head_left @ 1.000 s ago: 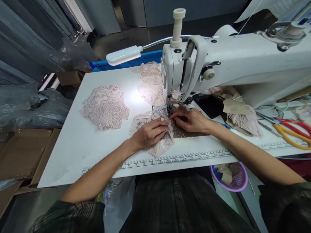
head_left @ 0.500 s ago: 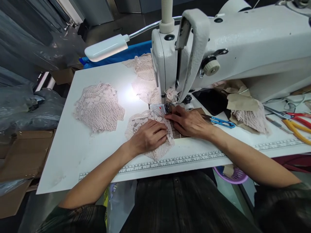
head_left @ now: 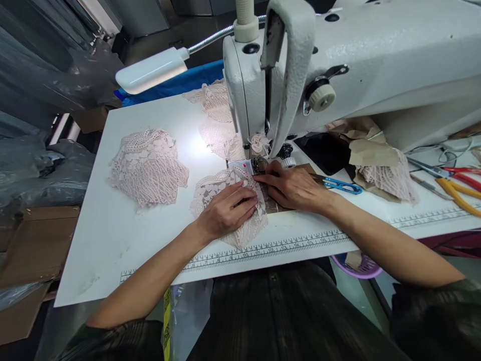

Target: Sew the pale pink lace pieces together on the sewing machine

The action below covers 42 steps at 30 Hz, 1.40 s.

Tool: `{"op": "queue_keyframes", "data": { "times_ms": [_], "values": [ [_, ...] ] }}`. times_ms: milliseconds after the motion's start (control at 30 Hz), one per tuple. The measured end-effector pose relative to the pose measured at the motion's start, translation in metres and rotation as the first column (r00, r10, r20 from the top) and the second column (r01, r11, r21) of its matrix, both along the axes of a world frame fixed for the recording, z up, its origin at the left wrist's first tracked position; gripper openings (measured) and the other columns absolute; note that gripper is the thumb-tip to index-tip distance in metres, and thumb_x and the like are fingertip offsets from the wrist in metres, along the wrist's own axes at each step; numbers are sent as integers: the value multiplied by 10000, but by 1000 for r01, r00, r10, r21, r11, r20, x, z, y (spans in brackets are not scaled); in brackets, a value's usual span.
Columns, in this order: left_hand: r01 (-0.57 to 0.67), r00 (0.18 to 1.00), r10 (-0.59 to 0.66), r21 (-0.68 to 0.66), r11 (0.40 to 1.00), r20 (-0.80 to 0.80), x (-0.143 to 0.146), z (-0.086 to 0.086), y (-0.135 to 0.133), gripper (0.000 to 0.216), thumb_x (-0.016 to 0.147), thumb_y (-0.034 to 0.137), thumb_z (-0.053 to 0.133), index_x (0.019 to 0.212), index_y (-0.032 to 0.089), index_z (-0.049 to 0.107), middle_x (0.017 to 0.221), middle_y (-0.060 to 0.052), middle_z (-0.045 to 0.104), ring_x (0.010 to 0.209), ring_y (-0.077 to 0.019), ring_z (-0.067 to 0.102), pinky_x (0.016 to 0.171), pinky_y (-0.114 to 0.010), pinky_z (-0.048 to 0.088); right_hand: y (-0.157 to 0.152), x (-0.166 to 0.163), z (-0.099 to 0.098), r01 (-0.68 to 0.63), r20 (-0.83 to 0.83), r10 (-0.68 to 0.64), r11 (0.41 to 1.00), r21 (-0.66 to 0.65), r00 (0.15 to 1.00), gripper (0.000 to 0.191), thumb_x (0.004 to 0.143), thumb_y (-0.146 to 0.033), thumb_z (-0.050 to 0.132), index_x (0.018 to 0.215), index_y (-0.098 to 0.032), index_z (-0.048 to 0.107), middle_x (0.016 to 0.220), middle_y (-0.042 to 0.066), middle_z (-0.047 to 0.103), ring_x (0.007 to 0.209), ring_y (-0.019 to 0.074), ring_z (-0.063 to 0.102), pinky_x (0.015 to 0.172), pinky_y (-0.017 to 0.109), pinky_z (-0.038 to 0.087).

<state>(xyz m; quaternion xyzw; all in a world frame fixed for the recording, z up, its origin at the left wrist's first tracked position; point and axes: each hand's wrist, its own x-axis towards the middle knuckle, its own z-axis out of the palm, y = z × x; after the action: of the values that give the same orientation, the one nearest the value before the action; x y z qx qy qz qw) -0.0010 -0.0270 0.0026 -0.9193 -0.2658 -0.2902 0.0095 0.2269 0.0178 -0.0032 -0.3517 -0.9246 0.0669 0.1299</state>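
A pale pink lace piece (head_left: 210, 193) lies below the needle area of a white sewing machine (head_left: 248, 95), its upper edge close to the presser foot (head_left: 258, 164). My left hand (head_left: 229, 208) rests on the lace with its fingers laid over it, slightly apart. Beside the foot, my right hand (head_left: 295, 188) pinches the lace's right edge, thumb and forefinger drawn together; the fingertips partly hide what they grip. A pair of blue thread snips (head_left: 341, 185) lies just right of that hand.
A lace pile (head_left: 150, 168) sits on the white table (head_left: 93, 240) to the left, with more lace (head_left: 216, 108) behind the needle. A lamp (head_left: 150, 70) hangs above. Yellow-handled scissors (head_left: 458, 195) lie far right. A purple basket (head_left: 361, 268) is under the front edge.
My left hand's fingers have straightened and spread a little on the lace. My right hand stays by the presser foot. The whole view has shifted slightly.
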Motion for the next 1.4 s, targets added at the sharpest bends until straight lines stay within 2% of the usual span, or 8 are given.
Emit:
{"op": "queue_keyframes", "data": {
  "times_ms": [267, 400, 500, 700, 833, 933, 1133, 1400],
  "values": [
    [6, 1000, -6, 24, 1000, -2, 1, -2, -1, 97, 901, 119, 606, 984, 109, 654, 950, -70, 718, 928, -163, 701, 952, -407, 606, 0, 6, -2, -6, -87, 2, 999, -42, 996, 441, 917, -235, 476, 1342, -209, 589, 1103, 134, 593, 719, 173, 537, 622, 297, 434],
    [-12, 1000, 11, 26, 1000, 7, 1, -4, -2, 99, 902, 110, 595, 984, 113, 651, 950, -69, 719, 937, -163, 702, 925, -386, 619, 2, 12, 0, -191, -236, 159, 974, -121, 959, 419, 900, -153, 472, 1263, -255, 654, 1180, 107, 586, 939, 194, 602, 814, 334, 508],
    [-13, 1000, 12, 16, 1000, 22, 1, -6, -3, 105, 897, 100, 587, 980, 115, 651, 952, -69, 722, 941, -161, 703, 924, -380, 618, 4, 15, 0, -261, -237, 233, 960, -99, 943, 399, 896, -151, 475, 1214, -266, 686, 1197, 111, 578, 1006, 214, 594, 826, 358, 523],
    [-21, 998, 22, -29, 999, 51, -1, 2, -3, 142, 855, 268, 608, 935, 166, 663, 957, -50, 729, 939, -196, 695, 923, -461, 580, 0, 12, 0, -219, -132, 212, 975, -43, 968, 391, 906, -191, 507, 1254, -279, 662, 1181, 126, 569, 1011, 235, 578, 759, 337, 521],
    [-123, 986, 133, 110, 986, -98, -1, 8, 2, 168, 867, 245, 593, 991, 159, 666, 1022, -82, 731, 856, -219, 667, 765, -416, 546, -5, 9, 3, -197, -91, 197, 980, 10, 976, 370, 916, -220, 505, 1243, -277, 669, 1134, 134, 573, 1005, 249, 561, 718, 329, 505],
    [-169, 956, 203, 168, 971, -212, -1, 6, 6, 263, 897, 253, 563, 1112, 123, 640, 1159, -133, 691, 893, -253, 638, 734, -406, 503, -6, 9, 4, -191, -81, 194, 981, 35, 978, 368, 915, -230, 500, 1236, -275, 674, 1112, 131, 575, 990, 243, 554, 704, 324, 496],
    [-203, 929, 235, 137, 969, -286, -1, 0, 6, 310, 932, 275, 494, 1163, 102, 607, 1217, -165, 652, 922, -271, 610, 754, -410, 472, -7, 9, 3, -188, -128, 192, 981, 40, 973, 359, 904, -226, 515, 1219, -256, 686, 1120, 133, 574, 982, 235, 556, 720, 324, 498],
    [-221, 933, 227, 54, 974, -278, -1, 0, 5, 353, 930, 281, 480, 1195, 68, 577, 1257, -194, 618, 936, -292, 584, 768, -435, 467, -6, 9, 2, -177, -124, 184, 982, 67, 975, 336, 905, -234, 520, 1182, -265, 707, 1103, 123, 589, 969, 233, 573, 690, 299, 481]
  ]
}}
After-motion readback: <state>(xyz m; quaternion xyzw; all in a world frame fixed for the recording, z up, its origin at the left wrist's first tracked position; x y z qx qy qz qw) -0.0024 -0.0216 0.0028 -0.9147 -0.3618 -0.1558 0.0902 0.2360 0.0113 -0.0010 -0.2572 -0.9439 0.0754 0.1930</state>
